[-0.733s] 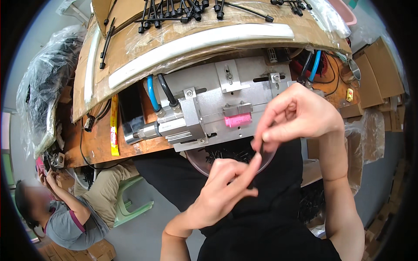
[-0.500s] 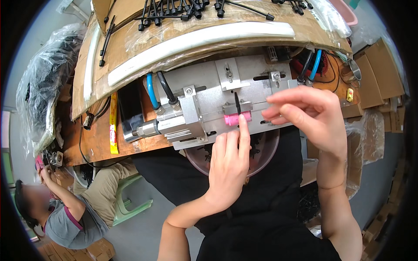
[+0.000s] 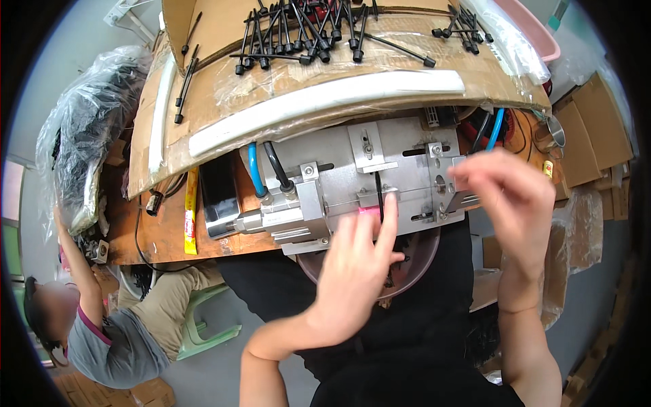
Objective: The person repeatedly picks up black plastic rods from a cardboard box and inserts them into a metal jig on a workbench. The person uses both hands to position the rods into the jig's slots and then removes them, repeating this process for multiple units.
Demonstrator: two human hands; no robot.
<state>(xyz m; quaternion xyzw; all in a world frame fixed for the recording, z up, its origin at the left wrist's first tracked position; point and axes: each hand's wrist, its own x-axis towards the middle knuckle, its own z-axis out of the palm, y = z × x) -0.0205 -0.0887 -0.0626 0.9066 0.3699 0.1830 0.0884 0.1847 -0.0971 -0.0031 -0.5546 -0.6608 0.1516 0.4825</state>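
A metal fixture plate [image 3: 413,183] with a square cylinder block [image 3: 295,214] lies in front of me. A thin black rod [image 3: 379,184] stands between the small metal jaws at its middle, next to a pink block [image 3: 369,211] partly hidden by my fingers. My left hand [image 3: 352,271] is over the plate's near edge, its index finger stretched out beside the rod's lower end; I see nothing held in it. My right hand [image 3: 512,203] hovers at the plate's right end, fingers bent and smeared by motion; whether it holds anything I cannot make out.
Several black rods with thick ends [image 3: 319,41] lie on the cardboard [image 3: 224,102] behind the plate. A bowl [image 3: 424,261] of dark parts is below the near edge. Blue and black hoses [image 3: 255,169] rise at the left. Another person [image 3: 112,332] sits at left.
The view has shifted, so the bench sits lower in the picture. My right hand has moved off to the right of the jaws. My left index finger stays by the rod.
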